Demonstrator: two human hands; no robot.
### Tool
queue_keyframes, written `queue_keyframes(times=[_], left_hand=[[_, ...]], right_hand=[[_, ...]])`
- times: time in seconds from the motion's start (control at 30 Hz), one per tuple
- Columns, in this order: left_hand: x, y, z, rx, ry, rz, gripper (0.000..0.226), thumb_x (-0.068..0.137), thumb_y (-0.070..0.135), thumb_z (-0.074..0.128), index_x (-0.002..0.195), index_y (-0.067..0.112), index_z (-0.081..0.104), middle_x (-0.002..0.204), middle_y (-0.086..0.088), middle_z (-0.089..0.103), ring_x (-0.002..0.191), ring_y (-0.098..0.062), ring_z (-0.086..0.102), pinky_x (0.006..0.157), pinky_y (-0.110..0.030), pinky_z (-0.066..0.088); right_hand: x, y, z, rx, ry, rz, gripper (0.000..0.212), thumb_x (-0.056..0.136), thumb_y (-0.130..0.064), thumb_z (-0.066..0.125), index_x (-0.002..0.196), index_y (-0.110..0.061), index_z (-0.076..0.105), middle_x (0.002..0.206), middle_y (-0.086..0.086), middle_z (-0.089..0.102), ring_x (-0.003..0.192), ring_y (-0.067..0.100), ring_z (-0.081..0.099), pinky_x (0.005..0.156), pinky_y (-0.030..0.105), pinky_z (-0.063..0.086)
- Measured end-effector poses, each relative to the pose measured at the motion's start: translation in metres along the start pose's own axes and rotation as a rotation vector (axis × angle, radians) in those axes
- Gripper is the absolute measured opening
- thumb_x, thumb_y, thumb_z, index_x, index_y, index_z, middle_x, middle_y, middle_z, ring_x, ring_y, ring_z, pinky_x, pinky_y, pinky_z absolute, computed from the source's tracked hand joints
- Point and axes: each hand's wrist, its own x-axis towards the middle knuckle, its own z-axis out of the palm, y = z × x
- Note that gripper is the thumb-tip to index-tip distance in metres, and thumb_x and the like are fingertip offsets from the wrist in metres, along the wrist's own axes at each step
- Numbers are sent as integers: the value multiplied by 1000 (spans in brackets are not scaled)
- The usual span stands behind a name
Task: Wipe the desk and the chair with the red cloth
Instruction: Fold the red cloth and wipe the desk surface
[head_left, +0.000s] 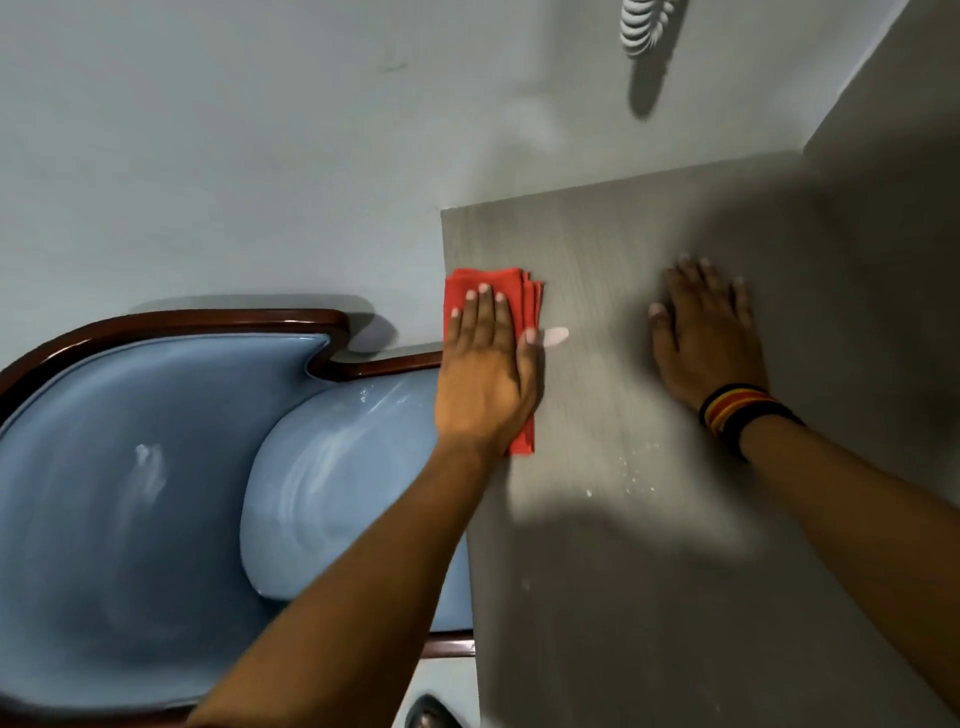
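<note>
Head view: the left hand lies flat, fingers spread, pressing the folded red cloth onto the grey wood-grain desk at its left edge. The right hand, open and holding nothing, rests palm-down on the desk well apart, a striped black, red and yellow wristband at the wrist. White crumbs lie between the forearms. Just beside the desk stands a blue upholstered chair with dark wooden trim, its seat streaked white.

No text, label, brand, number or sign can be read anywhere in this view
</note>
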Motion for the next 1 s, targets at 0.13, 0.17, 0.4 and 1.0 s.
queue_keyframes(times=[0.13,0.17,0.4,1.0], left_hand=[[-13,-3,-4,-6,64,16,57,112,39,26,159,9,42,168,-11,37,161,-23,27,134,-41,17],[-4,-3,-6,-12,94,25,54,112,36,30,154,8,50,163,-13,45,157,-27,36,132,-42,24],[102,-5,-19,35,140,31,50,113,38,30,137,15,68,147,-8,65,132,-34,63,103,-44,52],[9,0,-9,18,107,-4,53,113,34,30,151,7,55,159,-15,51,153,-30,43,129,-43,31]], right_hand=[[-1,2,2,10,-4,0,55,106,-33,34,157,-13,34,169,8,27,159,26,18,129,52,7],[-1,2,3,5,-7,-6,55,106,-34,34,157,-13,34,169,8,27,159,26,18,129,53,7],[2,7,6,13,19,-30,60,103,-41,26,158,-16,32,170,6,25,159,23,18,130,51,6],[-4,6,5,19,28,-33,59,101,-38,27,152,-11,40,164,12,36,156,30,25,128,54,12]])
